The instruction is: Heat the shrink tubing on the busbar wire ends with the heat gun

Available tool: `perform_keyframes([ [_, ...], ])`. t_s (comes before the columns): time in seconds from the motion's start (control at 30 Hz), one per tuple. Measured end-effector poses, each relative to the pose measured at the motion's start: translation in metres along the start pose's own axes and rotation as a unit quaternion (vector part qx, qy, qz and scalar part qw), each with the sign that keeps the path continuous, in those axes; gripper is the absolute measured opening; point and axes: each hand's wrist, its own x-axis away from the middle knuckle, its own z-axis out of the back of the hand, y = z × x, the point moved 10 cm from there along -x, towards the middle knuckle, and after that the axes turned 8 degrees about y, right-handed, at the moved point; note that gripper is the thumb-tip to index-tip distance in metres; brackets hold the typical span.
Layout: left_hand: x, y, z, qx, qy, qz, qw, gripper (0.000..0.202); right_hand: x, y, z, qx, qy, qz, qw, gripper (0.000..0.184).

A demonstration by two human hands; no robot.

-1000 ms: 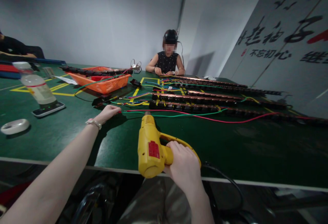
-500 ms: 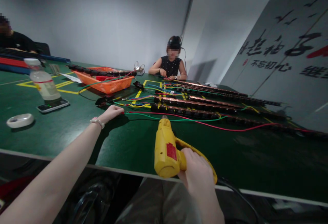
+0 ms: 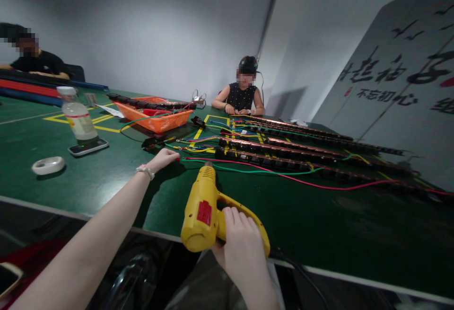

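Observation:
My right hand (image 3: 238,241) is wrapped round the handle of a yellow heat gun (image 3: 203,208) over the near table edge, with the nozzle pointing away toward the wires. My left hand (image 3: 162,159) reaches out on the green table (image 3: 106,177), fingers closed on the near end of a red wire (image 3: 283,172). A green wire (image 3: 255,171) lies beside it. Long black power strips (image 3: 276,161) with coloured wires stretch to the right behind them.
An orange tray (image 3: 156,118) with a strip stands at the back left. A plastic bottle (image 3: 77,119) rests on a phone (image 3: 88,147), near a white tape roll (image 3: 48,164). One person sits at the far side (image 3: 243,94), another at far left (image 3: 35,61).
The heat gun and my right hand swung right, then back left toward the red wire's end. My left hand stays on the wire. The camera has turned a little to the left.

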Motion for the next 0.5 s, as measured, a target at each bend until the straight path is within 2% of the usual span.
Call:
perform_keyframes([
  [0.2,0.001,0.005,-0.002,-0.027,-0.006,-0.031,0.999,0.038,-0.016,-0.037,-0.013,-0.012,-0.017,0.011,1.0,0.043],
  [0.33,0.0,0.009,-0.001,-0.028,-0.002,-0.049,0.998,0.04,-0.022,-0.062,-0.02,-0.013,0.001,0.021,1.0,0.044],
  [0.5,-0.004,0.0,0.002,-0.035,0.011,-0.03,0.999,0.039,-0.021,-0.073,-0.021,-0.002,0.032,0.03,0.999,0.039],
])
